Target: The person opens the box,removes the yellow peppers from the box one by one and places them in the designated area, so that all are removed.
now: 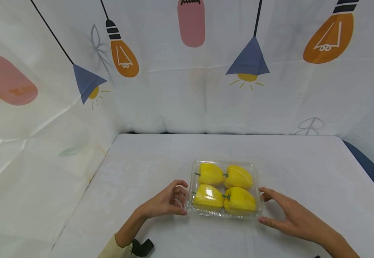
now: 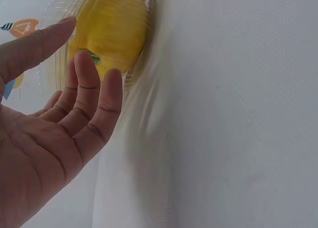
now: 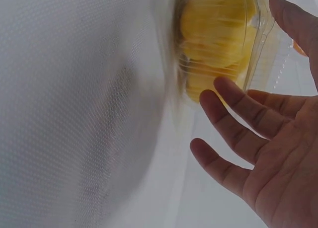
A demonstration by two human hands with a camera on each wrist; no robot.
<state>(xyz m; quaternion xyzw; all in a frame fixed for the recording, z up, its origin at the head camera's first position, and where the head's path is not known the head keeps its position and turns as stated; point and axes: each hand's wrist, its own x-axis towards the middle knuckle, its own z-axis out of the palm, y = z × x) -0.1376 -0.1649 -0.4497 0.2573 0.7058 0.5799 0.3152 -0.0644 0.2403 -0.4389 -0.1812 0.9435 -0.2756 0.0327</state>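
A clear plastic clamshell box [image 1: 224, 214] lies closed on the white table, holding several yellow bell peppers [image 1: 238, 177] with green stems. At the box's left side is my left hand [image 1: 166, 201], fingers loosely bent and fingertips right by the wall. In the left wrist view, its thumb and fingers frame the box end, where a yellow pepper [image 2: 117, 27] shows through the plastic. My right hand [image 1: 288, 215] is at the opposite side, thumb and fingers spread apart near the edge. The right wrist view shows its relaxed fingers [image 3: 233, 133] beside the ribbed box wall [image 3: 213, 39].
The white table [image 1: 148, 157] reaches back to a hanging white cloth [image 1: 180, 96] printed with lamps and bulbs. More cloth hangs along the left side. A dark blue object [image 1: 367, 168] shows beyond the table's right edge. A black strap piece [image 1: 143, 247] sits at the left wrist.
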